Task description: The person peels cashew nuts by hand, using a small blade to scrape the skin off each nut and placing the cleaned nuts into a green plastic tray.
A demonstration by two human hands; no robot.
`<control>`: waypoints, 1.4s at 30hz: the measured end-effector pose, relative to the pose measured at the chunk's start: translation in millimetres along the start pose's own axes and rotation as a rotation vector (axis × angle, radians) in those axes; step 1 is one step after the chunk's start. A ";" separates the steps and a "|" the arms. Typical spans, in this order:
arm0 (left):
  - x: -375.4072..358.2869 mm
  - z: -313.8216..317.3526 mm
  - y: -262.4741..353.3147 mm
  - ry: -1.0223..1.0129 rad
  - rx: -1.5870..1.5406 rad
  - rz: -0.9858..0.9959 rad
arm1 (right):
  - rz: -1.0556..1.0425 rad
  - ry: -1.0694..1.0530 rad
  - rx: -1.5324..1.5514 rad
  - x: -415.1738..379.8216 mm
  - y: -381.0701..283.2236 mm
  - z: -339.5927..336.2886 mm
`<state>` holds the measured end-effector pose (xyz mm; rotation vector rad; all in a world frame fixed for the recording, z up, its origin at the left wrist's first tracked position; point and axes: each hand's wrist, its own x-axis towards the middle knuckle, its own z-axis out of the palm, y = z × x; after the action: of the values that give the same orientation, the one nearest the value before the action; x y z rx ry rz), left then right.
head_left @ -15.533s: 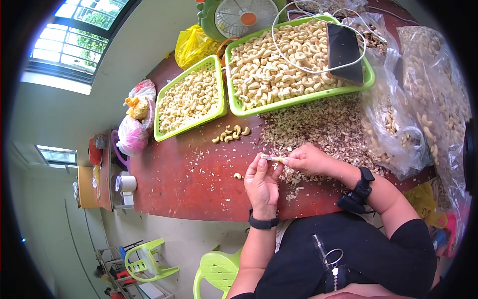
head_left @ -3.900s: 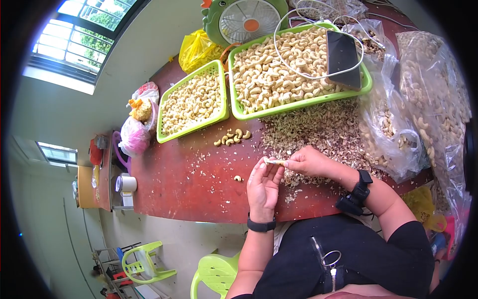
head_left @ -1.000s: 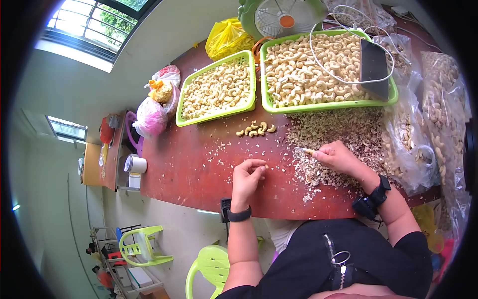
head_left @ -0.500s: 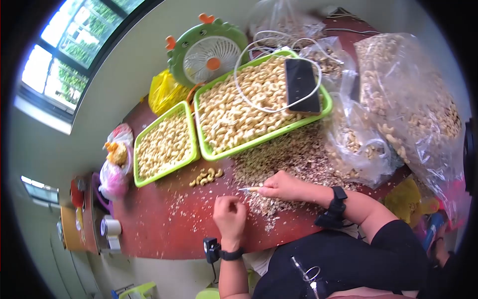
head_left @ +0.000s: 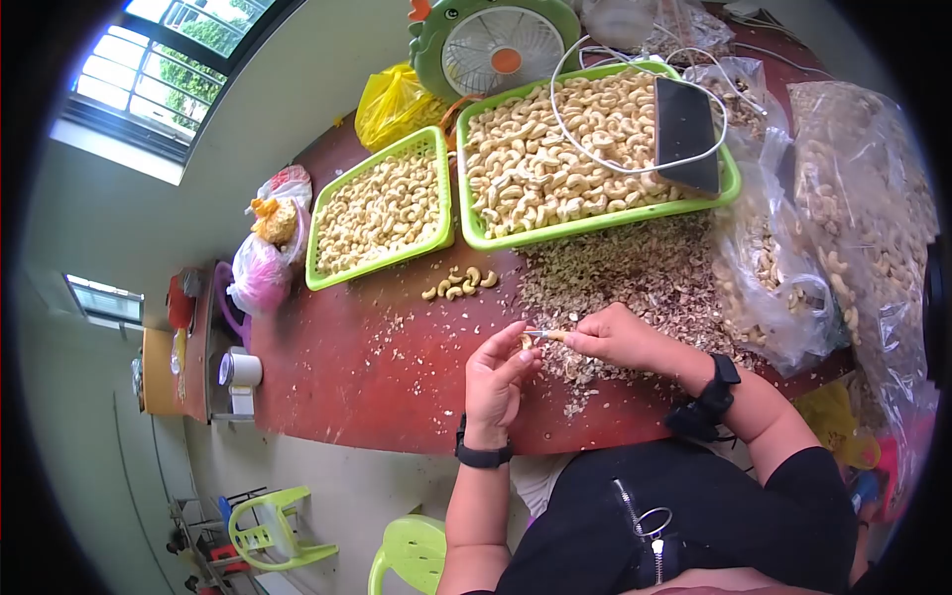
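Observation:
My right hand (head_left: 607, 335) is closed on the wooden handle of a small knife (head_left: 551, 335), whose thin blade points left. The blade tip reaches the fingertips of my left hand (head_left: 499, 375), which pinch a small cashew (head_left: 527, 341). Just behind my left hand a small group of cashews (head_left: 460, 284) lies on the red table (head_left: 367, 397). A broad heap of husk scraps (head_left: 625, 288) spreads behind and beneath my right hand.
Two green baskets of cashews, a smaller one (head_left: 313, 260) and a larger one (head_left: 595, 215), stand behind; a phone (head_left: 686, 134) and white cable lie on the larger. Clear bags of nuts (head_left: 769, 258) are at right, a fan (head_left: 496, 50) at the back, a yellow bag (head_left: 392, 107) beside it.
The view has shifted, so the table's contents appear farther right and higher. My left hand has opened from its curl into a raised pinch showing a cashew, and the blade now meets it.

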<state>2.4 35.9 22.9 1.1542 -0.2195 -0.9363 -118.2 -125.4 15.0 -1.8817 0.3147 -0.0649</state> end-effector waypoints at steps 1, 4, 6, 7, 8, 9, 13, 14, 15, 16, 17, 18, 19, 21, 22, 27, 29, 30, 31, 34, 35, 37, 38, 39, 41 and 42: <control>-0.8 0.1 1.7 -0.024 0.038 0.009 | -0.002 -0.007 0.003 0.0 -0.5 0.0; -0.4 1.0 7.4 -0.059 0.079 0.063 | -0.010 -0.021 -0.014 -0.4 -3.0 0.4; 1.4 1.7 11.1 -0.113 0.124 0.100 | -0.022 -0.036 -0.005 0.5 1.8 4.1; 1.6 1.7 12.2 -0.109 0.122 0.100 | -0.033 -0.043 0.003 0.7 3.5 5.3; 1.7 1.9 12.9 -0.138 0.133 0.090 | -0.033 -0.047 0.002 0.3 2.4 5.3; 2.1 2.2 13.5 -0.169 0.144 0.080 | -0.026 -0.059 0.020 -0.4 0.2 4.2; 3.5 3.2 15.2 -0.182 0.198 0.097 | 0.025 -0.101 0.022 -0.9 -3.1 1.9; 4.0 3.0 15.7 -0.196 0.208 0.107 | 0.017 -0.094 0.036 -0.8 -2.1 2.6; 4.4 2.9 15.7 -0.210 0.218 0.116 | 0.018 -0.096 0.036 -0.7 -1.7 2.8; 4.8 2.6 15.0 -0.207 0.216 0.114 | 0.039 -0.099 0.041 -0.5 -1.4 3.1; 5.5 2.0 14.3 -0.221 0.221 0.132 | 0.058 -0.101 0.046 -0.4 -1.4 3.5; 6.0 1.8 13.9 -0.235 0.227 0.151 | 0.018 -0.088 0.070 -0.5 -1.7 3.5; 5.4 2.3 14.4 -0.236 0.226 0.151 | 0.019 -0.087 0.070 0.0 -0.6 3.8; 2.6 2.8 16.1 -0.201 0.236 0.087 | 0.019 -0.095 0.008 1.6 3.4 5.1; 2.0 2.0 16.4 -0.201 0.236 0.087 | 0.019 -0.095 0.008 2.6 4.3 4.7; 1.0 -1.0 15.6 -0.142 0.317 0.006 | 0.113 -0.081 0.005 3.9 3.9 2.3; 0.7 -2.1 15.2 -0.157 0.324 0.011 | 0.101 -0.083 -0.004 4.5 6.2 2.0; 0.6 -3.3 15.3 -0.170 0.332 0.016 | 0.088 -0.086 -0.012 4.9 6.8 2.0; 1.5 -6.4 14.3 -0.170 0.332 0.017 | 0.088 -0.086 -0.012 4.7 5.6 1.9; 2.9 -13.6 12.5 -0.212 0.294 -0.030 | 0.079 -0.101 0.071 2.9 0.0 -0.9; 2.1 -14.1 13.5 -0.216 0.270 -0.068 | 0.126 -0.092 0.081 2.9 -1.1 -3.0; 1.0 -11.1 14.7 -0.217 0.245 -0.103 | 0.171 -0.087 0.088 2.9 -0.9 -3.8; 0.9 -5.4 15.3 -0.191 0.224 -0.075 | 0.125 -0.105 0.074 2.9 0.2 -2.4; 1.5 -1.7 15.5 -0.166 0.203 -0.048 | 0.080 -0.122 0.060 2.8 1.1 -1.0; 4.9 -2.0 13.6 -0.183 0.219 0.002 | 0.055 -0.119 0.059 2.5 1.8 1.3; 6.2 -2.0 12.7 -0.200 0.233 0.053 | 0.031 -0.117 0.056 2.6 2.1 2.0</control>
<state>13.9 33.9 31.0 1.2616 -0.5297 -0.9982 -115.7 -124.7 12.1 -1.8162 0.2593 0.0569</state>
